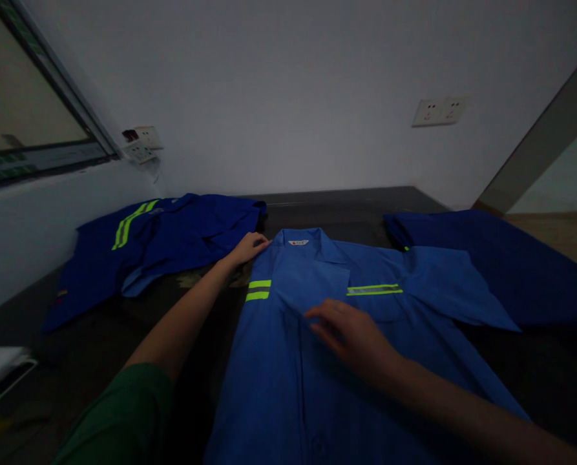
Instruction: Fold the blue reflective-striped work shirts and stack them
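Note:
A blue short-sleeved work shirt (317,336) lies front up on the dark table, collar at the far end. Yellow-green and grey reflective strips cross its chest. Its right-hand sleeve (457,284) is spread outward, while no sleeve shows spread on the left side. At the shoulder edge left of the collar, my left hand (250,248) has its fingers closed on the cloth. Over the middle of the shirt front is my right hand (349,332), fingers apart and slightly bent, holding nothing. Whether its fingertips touch the cloth is hard to see.
A darker blue garment (172,232) with reflective strips lies at the left, and dark blue cloth (501,265) at the right. A white device (2,368) sits at the left edge. Behind the table (336,197) rises a white wall (288,97) with sockets (438,112).

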`<control>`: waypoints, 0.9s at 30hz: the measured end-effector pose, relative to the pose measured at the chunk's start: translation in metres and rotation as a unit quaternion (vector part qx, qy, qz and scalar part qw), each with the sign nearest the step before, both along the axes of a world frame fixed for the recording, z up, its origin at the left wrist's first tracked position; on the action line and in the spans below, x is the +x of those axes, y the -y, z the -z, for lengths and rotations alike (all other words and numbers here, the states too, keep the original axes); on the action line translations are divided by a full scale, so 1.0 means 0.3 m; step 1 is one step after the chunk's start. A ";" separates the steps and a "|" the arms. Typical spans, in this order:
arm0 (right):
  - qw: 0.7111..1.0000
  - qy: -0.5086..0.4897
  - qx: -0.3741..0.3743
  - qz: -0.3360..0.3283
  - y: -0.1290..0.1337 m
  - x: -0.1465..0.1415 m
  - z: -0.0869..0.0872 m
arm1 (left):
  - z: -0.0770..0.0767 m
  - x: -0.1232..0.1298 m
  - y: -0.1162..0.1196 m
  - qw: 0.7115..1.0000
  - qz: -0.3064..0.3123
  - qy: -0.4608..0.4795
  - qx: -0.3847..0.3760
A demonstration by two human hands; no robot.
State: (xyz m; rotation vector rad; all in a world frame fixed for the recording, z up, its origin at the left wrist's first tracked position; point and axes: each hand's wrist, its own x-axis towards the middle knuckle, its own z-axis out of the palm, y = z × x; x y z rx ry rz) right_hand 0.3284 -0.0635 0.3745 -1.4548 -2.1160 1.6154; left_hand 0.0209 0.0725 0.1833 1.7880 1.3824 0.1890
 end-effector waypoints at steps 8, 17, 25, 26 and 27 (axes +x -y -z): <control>0.960 -0.102 0.127 -0.230 0.151 -0.258 0.035 | -0.004 -0.007 0.000 0.999 -0.021 -0.037 -0.018; 0.963 -0.104 0.071 -0.240 0.158 -0.244 0.035 | -0.034 0.024 0.004 0.991 -0.011 -0.134 0.009; 0.964 -0.100 0.084 -0.230 0.170 -0.253 0.047 | -0.258 0.150 0.215 0.976 0.056 -0.209 0.023; 0.964 -0.098 0.088 -0.231 0.171 -0.254 0.048 | -0.281 0.172 0.261 0.974 0.073 -0.213 -0.007; 0.963 -0.095 0.093 -0.233 0.172 -0.255 0.049 | -0.300 0.193 0.303 0.971 0.082 -0.222 -0.035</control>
